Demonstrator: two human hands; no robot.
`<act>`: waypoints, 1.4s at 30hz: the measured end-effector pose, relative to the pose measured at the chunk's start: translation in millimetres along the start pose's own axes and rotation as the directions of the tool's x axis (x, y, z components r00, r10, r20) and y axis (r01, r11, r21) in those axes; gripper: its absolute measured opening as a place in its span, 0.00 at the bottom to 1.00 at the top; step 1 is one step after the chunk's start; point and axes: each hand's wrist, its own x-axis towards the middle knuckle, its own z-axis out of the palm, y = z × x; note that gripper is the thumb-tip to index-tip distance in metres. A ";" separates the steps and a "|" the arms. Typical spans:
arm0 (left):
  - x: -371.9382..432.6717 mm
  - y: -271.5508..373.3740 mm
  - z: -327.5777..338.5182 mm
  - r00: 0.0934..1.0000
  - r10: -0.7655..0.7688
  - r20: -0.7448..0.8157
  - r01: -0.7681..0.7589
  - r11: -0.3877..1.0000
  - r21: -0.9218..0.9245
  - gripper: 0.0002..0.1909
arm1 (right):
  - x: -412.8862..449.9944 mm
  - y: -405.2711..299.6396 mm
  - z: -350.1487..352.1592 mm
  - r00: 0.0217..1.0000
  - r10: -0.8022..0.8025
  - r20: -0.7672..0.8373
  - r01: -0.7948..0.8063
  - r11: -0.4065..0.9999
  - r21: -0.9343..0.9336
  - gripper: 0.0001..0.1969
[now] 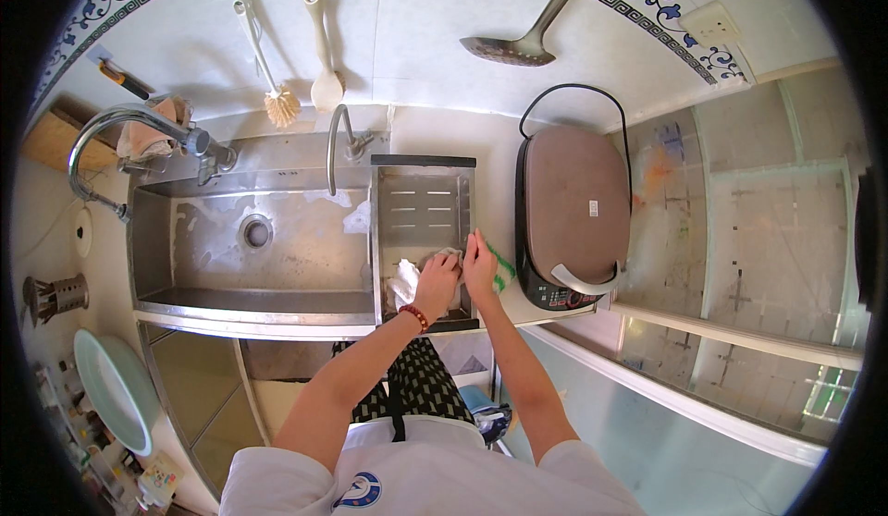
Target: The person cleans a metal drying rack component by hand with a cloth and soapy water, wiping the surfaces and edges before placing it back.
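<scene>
A stainless-steel draining basket [424,228] with slotted base and black end bars rests over the right end of the sink. My left hand [438,281], with a beaded bracelet at its wrist, is inside it, fingers bunched on a greyish cloth [452,252]. Most of that cloth is hidden by the hand. Crumpled white material [405,281] lies in the basket left of these fingers. Along the basket's right wall, my right hand [480,266] has its thumb and fingers on the rim. Just beyond it, a green-and-white cloth [502,266] lies on the counter, partly covered.
To the left is the wet sink [298,266] with a tall curved faucet [139,117]; a thin spout [334,148] rises near the basket. A brown-lidded electric cooker [576,197] stands right. Brushes [281,103] and a slotted spatula [517,48] hang on the wall.
</scene>
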 end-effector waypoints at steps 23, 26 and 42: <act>-20.6 9.3 -4.8 0.998 0.030 0.062 -0.026 0.997 -0.074 0.07 | -2.3 2.2 -11.6 0.995 0.062 0.081 -0.058 0.997 -0.042 0.19; -2.4 -16.1 -18.2 0.966 -0.258 0.014 0.243 0.890 -0.386 0.10 | -2.0 8.3 -12.1 0.998 0.039 0.058 -0.037 0.998 -0.047 0.19; 118.1 -45.1 30.5 0.830 -0.551 -0.082 0.034 0.197 -0.980 0.13 | 0.2 4.3 -5.5 0.988 0.102 0.117 -0.091 0.991 -0.097 0.16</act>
